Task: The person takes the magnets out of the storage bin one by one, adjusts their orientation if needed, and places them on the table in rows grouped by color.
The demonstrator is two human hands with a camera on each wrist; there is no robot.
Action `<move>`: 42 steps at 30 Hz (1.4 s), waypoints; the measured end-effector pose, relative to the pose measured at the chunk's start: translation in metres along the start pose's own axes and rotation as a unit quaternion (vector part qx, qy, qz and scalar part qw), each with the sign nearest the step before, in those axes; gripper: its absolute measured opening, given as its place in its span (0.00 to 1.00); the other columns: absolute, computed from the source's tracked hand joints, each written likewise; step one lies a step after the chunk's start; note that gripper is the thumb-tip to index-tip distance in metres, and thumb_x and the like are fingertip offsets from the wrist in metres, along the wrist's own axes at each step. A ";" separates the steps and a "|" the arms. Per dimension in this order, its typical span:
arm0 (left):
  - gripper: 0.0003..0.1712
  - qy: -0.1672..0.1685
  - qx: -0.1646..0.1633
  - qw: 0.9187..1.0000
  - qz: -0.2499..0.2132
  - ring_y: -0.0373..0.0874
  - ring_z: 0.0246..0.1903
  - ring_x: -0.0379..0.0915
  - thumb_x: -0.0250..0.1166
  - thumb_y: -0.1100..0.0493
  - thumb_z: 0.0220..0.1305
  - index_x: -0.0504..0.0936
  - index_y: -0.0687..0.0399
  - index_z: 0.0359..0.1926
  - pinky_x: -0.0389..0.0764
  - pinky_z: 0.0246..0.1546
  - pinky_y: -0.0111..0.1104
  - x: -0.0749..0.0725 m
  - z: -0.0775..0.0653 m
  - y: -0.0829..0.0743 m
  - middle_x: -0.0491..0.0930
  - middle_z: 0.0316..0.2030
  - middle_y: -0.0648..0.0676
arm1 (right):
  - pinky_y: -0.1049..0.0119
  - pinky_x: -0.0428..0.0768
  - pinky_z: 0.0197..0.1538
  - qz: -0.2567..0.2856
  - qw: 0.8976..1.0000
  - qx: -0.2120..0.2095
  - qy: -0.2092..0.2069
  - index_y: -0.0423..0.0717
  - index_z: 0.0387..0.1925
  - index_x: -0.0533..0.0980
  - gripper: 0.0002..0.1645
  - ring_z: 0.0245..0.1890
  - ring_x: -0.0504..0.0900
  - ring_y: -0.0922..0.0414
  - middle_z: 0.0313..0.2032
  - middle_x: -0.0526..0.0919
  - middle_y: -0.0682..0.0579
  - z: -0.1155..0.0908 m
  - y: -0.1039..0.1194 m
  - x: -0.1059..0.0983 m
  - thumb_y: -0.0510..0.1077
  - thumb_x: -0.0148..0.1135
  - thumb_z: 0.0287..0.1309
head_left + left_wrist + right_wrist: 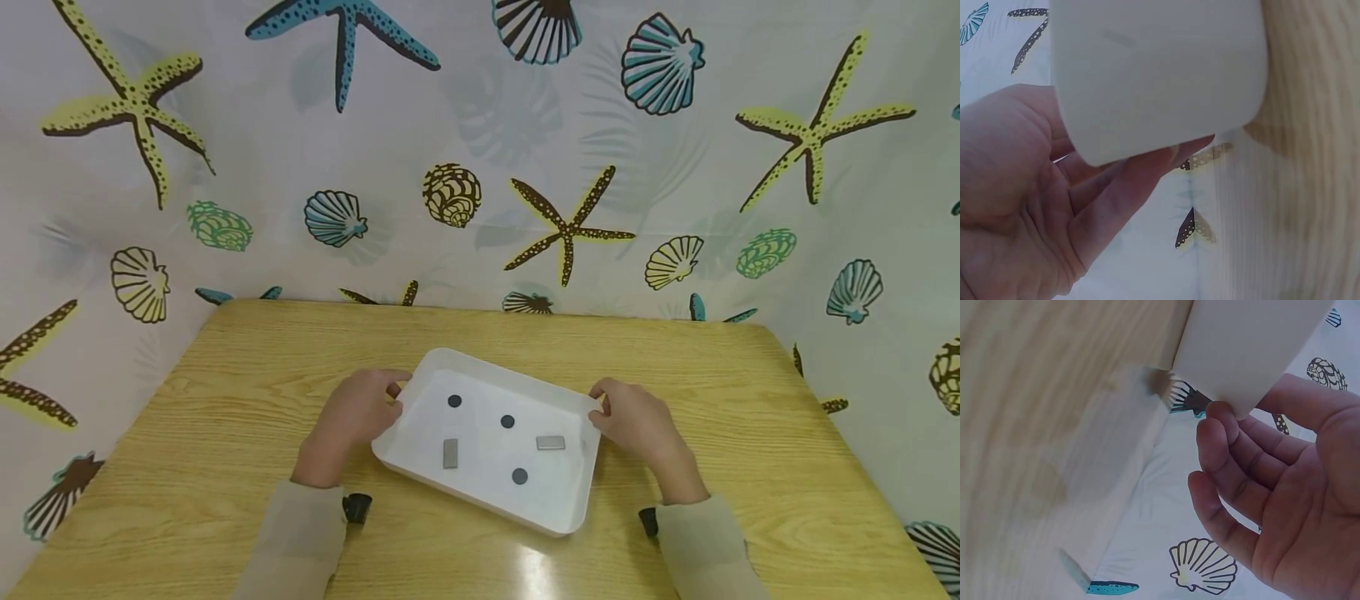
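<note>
A white shallow rectangular tray (483, 454) sits at a slant over the middle of the wooden table, held at both ends. Inside lie three dark round discs, one at the centre (507, 422), and two grey rectangular pieces, the left one (450, 453) upright in view and the right one (551, 442) sideways. My left hand (358, 408) grips the tray's left end, thumb and fingers about the wall; the left wrist view shows the tray's outer side (1166, 69) with fingers along its edge. At the opposite end my right hand (636, 419) pinches the rim, fingertips at the tray's corner (1241, 394).
The wooden table (765, 467) extends around the tray on all sides. A white curtain (420, 108) printed with starfish and shells hangs behind the table and along both sides. Dark wrist cameras (357, 507) stick out by the light sleeves (296, 533).
</note>
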State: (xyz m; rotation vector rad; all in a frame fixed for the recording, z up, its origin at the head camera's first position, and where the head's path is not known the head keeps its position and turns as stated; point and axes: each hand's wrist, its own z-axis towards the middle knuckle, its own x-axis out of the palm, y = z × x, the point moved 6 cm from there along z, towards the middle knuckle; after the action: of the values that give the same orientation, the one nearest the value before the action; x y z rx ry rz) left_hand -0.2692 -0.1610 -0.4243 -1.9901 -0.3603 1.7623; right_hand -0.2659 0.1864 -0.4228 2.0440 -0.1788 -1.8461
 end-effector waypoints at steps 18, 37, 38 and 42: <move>0.28 -0.015 -0.004 1.000 -0.017 0.54 0.44 0.84 0.61 0.67 0.67 0.76 0.63 0.68 0.85 0.41 0.41 -0.007 -0.003 0.015 0.85 0.53 0.67 | 0.68 0.71 0.28 0.032 0.999 -0.003 0.015 0.36 0.67 0.73 0.33 0.27 0.75 0.58 0.35 0.84 0.49 -0.001 0.017 0.003 0.45 0.69 0.64; 0.28 -0.026 -0.025 0.999 -0.021 0.51 0.38 0.81 0.62 0.67 0.66 0.77 0.64 0.67 0.82 0.34 0.37 -0.015 -0.005 0.028 0.84 0.52 0.68 | 0.64 0.79 0.40 0.093 0.995 -0.001 0.045 0.38 0.65 0.75 0.32 0.38 0.79 0.55 0.45 0.84 0.48 -0.001 0.029 0.015 0.47 0.71 0.63; 0.28 -0.027 -0.026 0.999 -0.020 0.51 0.38 0.80 0.62 0.67 0.66 0.77 0.64 0.67 0.81 0.33 0.36 -0.015 -0.005 0.028 0.84 0.52 0.68 | 0.64 0.79 0.40 0.099 0.994 0.001 0.047 0.39 0.65 0.75 0.32 0.38 0.79 0.55 0.45 0.84 0.48 -0.002 0.029 0.015 0.47 0.71 0.63; 0.28 -0.032 -0.026 0.999 -0.019 0.51 0.37 0.81 0.61 0.67 0.65 0.77 0.64 0.67 0.81 0.33 0.36 -0.018 -0.007 0.030 0.84 0.51 0.68 | 0.66 0.78 0.38 0.112 0.992 0.003 0.055 0.42 0.56 0.79 0.23 0.37 0.79 0.56 0.42 0.84 0.50 -0.003 0.033 0.017 0.46 0.72 0.62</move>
State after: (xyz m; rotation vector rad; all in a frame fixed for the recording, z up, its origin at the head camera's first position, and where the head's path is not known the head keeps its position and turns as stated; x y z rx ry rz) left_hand -0.2683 -0.1962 -0.4234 -1.9519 -0.4660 1.8138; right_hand -0.2556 0.1509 -0.4265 2.0298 -0.3689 -1.5965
